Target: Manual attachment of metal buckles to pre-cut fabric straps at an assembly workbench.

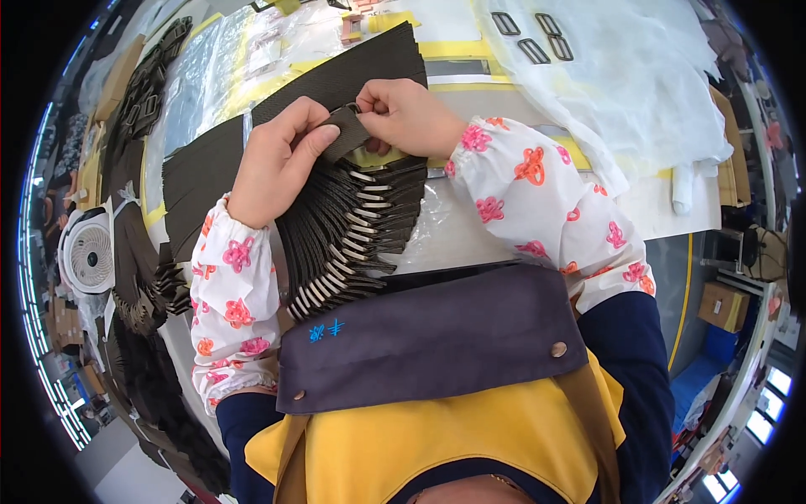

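Observation:
A dark brown leather-like strap (345, 139) is pinched between my two hands above the table, its upper part bent over. My left hand (281, 155) has its thumb on the strap's face and the fingers curled behind. The right hand (411, 118) grips the strap's other side with thumb and bent fingers; some fingertips are hidden. Just below my hands, many similar straps with pale end bands (363, 220) lie overlapped in a fan. Behind my hands, a row of flat dark strips (353, 71) spreads across the table.
Three dark slide buckles (534, 52) lie on a white plastic sheet (625, 105) at the far right. More dark buckles (151, 109) are heaped at the far left. A white fan (87, 252) stands beyond the table's left side. Yellow tape (457, 78) marks the tabletop.

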Demonstrator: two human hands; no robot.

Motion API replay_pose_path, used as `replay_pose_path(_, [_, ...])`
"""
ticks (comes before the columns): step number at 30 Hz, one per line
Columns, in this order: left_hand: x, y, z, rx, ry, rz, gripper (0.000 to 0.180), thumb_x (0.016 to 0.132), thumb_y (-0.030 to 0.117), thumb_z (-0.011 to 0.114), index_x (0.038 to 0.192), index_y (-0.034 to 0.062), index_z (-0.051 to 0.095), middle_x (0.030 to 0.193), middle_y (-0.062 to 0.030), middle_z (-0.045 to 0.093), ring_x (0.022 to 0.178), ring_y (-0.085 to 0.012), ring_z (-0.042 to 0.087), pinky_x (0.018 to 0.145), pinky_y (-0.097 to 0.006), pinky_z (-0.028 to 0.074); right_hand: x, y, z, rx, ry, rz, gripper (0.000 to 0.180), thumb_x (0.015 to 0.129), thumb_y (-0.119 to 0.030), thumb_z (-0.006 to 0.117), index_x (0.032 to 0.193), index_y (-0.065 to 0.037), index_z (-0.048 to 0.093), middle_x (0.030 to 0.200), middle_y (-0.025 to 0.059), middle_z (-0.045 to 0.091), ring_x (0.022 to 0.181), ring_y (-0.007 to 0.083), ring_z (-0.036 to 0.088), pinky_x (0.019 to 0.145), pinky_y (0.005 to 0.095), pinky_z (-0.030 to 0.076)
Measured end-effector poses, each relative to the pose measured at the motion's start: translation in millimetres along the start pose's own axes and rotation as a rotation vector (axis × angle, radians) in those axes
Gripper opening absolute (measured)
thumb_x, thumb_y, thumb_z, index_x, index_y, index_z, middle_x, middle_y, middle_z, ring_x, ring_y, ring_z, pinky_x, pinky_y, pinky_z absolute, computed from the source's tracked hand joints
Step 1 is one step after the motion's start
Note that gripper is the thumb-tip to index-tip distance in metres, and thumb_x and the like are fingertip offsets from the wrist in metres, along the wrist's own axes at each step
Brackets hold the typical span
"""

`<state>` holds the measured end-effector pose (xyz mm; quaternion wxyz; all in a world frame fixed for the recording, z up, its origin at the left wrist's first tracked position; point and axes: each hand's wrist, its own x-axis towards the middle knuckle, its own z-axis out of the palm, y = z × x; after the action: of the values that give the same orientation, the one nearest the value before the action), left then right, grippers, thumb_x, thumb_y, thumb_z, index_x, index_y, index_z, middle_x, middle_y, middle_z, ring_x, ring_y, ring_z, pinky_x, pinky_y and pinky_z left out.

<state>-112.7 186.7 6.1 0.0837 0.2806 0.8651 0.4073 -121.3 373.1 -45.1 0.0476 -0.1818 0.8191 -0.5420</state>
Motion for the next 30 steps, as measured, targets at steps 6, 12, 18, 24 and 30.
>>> replay_pose_path(6, [14,9,-6,0.250,-0.064,0.004,0.015,0.078,0.011,0.058,0.078,-0.0001,0.048,0.061,-0.0134,0.050,0.052,-0.0243,0.048,0.051,-0.030,0.039,-2,1,4,0.512,-0.126,0.246,0.012,0.080,-0.008,0.054,0.083,0.003,0.050,0.066,0.0054,0.057,0.061,0.0114,0.060,0.054,0.0219,0.049])
replay_pose_path(12, [23,9,-4,0.338,-0.083,0.011,0.014,0.074,0.010,0.058,0.076,0.0003,0.049,0.060,-0.0129,0.050,0.050,-0.0240,0.049,0.050,-0.031,0.039,-7,-4,6,0.080,-0.003,-0.018,0.011,0.081,-0.008,0.053,0.083,0.002,0.050,0.071,0.0049,0.057,0.064,0.0108,0.061,0.056,0.0223,0.049])
replay_pose_path(18, [21,2,4,-0.179,-0.044,-0.068,0.028,0.071,0.007,0.067,0.094,0.0024,0.051,0.076,-0.0009,0.048,0.054,-0.0069,0.042,0.051,-0.022,0.037,-16,1,-17,0.471,-0.078,0.134,0.010,0.078,-0.005,0.058,0.084,0.001,0.052,0.072,0.0026,0.056,0.063,0.0067,0.055,0.057,0.0197,0.045])
replay_pose_path(24, [24,12,14,0.413,-0.105,0.425,0.019,0.067,0.014,0.069,0.076,0.0046,0.055,0.069,-0.0048,0.052,0.063,-0.0196,0.050,0.056,-0.030,0.041,-45,-13,-53,-0.021,-0.051,-0.073,0.015,0.074,-0.010,0.061,0.082,-0.001,0.054,0.070,0.0022,0.056,0.062,0.0071,0.053,0.054,0.0214,0.042])
replay_pose_path(30, [18,24,25,0.600,-0.148,0.487,0.012,0.071,0.018,0.066,0.071,0.0067,0.061,0.066,-0.0056,0.054,0.065,-0.0244,0.053,0.060,-0.033,0.044,-32,50,-156,-0.997,0.401,-0.028,0.020,0.076,-0.018,0.060,0.088,-0.002,0.057,0.079,0.0090,0.061,0.070,0.0227,0.059,0.064,0.0319,0.046])
